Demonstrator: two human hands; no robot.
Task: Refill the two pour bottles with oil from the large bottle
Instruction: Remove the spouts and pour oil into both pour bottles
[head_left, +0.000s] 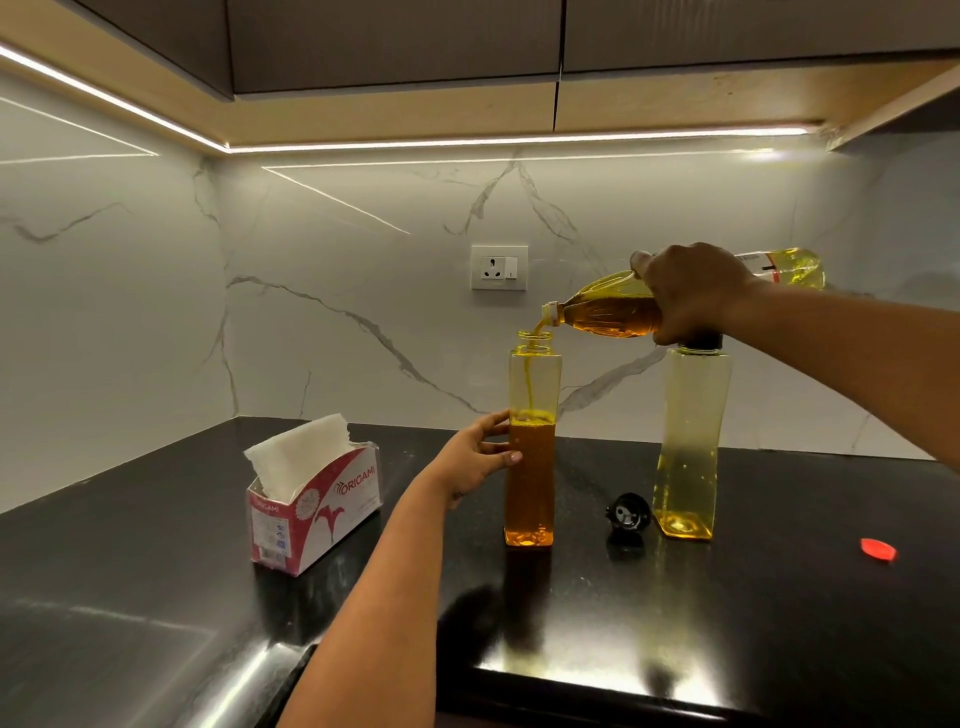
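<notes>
My right hand (691, 291) grips the large oil bottle (602, 312), tipped nearly flat with its mouth over the left pour bottle (531, 467). A thin stream of amber oil runs into that open-necked bottle, which stands a bit over half full. My left hand (475, 462) holds its side, thumb in front and fingers behind. The second pour bottle (688, 447) stands upright to the right, black cap on, nearly empty with a little oil at the bottom. A black pour cap (627, 512) lies on the counter between the two bottles.
A tissue box (314, 506) sits to the left on the black counter (156, 571). A red cap (878, 549) lies at the right. A wall socket (499, 267) is on the marble backsplash. The counter's front edge runs below the bottles.
</notes>
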